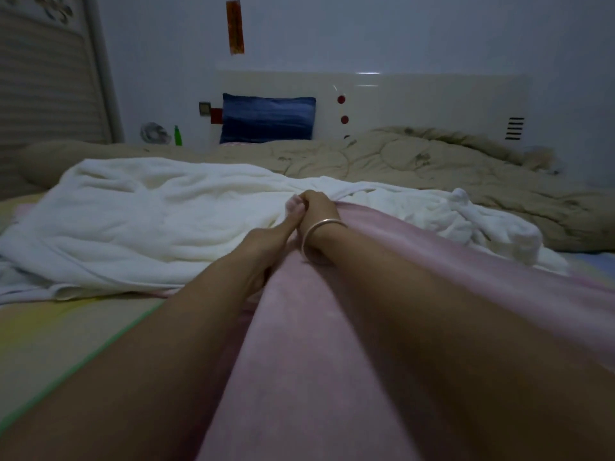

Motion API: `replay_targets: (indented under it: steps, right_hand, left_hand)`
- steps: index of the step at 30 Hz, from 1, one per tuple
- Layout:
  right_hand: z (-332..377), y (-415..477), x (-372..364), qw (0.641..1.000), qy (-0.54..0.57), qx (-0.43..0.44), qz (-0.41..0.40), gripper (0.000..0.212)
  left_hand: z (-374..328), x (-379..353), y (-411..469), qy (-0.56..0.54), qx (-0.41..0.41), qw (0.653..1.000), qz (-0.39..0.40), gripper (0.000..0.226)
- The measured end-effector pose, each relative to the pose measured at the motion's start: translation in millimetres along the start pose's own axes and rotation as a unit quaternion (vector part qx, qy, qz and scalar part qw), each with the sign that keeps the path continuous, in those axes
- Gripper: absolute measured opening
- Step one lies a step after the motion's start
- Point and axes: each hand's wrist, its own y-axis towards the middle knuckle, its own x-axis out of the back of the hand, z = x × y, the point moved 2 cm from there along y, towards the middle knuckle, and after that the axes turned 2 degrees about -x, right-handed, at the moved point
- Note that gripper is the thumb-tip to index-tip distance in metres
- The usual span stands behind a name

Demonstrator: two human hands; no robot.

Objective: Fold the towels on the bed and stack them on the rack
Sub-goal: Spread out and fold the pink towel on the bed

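White towel (pixel 133 211) is lying crumpled on the bed sheet (pixel 50 327). Left hand (pixel 266 242) is reaching along the pink towel (pixel 332 344), which is stretching across the bed. Whether its fingers are pinching cannot be told. Right hand (pixel 319 207) is clutching the towel's far edge with curled fingers. Risk: this edge is lying against the white towel, so pulling may drag both and skew the fold.

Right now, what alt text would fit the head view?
The left hand and right hand grip the far end of a pink towel over a bed. A rumpled white towel lies beyond it, then a beige quilt.
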Motion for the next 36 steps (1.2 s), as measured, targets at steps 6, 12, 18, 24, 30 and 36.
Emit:
replay_targets:
  steps: [6,12,18,24,30,36]
  right_hand:
    - [-11.9,-2.4,11.2,0.998,0.043,0.030,0.037,0.038]
    - [-14.9,-44.3,19.5,0.987,-0.096,0.128,0.018,0.057]
    - [-29.0,-78.0,34.9,0.979,-0.140,0.147,0.018,0.050]
    - [-63.6,-101.2,84.4,0.944,-0.281,0.142,-0.098,0.028]
    - [-142.7,-101.4,164.3,0.859,-0.490,-0.069,-0.133,0.034]
    - [-168.7,-102.0,163.5,0.862,-0.465,-0.104,-0.171,0.025]
  left_hand:
    - [25.3,2.3,1.6,0.034,-0.081,0.993,0.074,0.048]
    - [6.5,-2.5,0.6,0.126,-0.143,0.977,-0.095,0.049]
    - [-16.7,-18.5,-7.0,0.366,-0.379,0.841,-0.126,0.040]
    - [39.2,-45.0,-18.1,0.506,-0.434,0.724,-0.178,0.018]
    - [46.1,-46.2,-30.0,0.555,-0.435,0.670,-0.232,0.022]
    - [50.4,-48.2,-33.7,0.563,-0.475,0.633,-0.237,0.019]
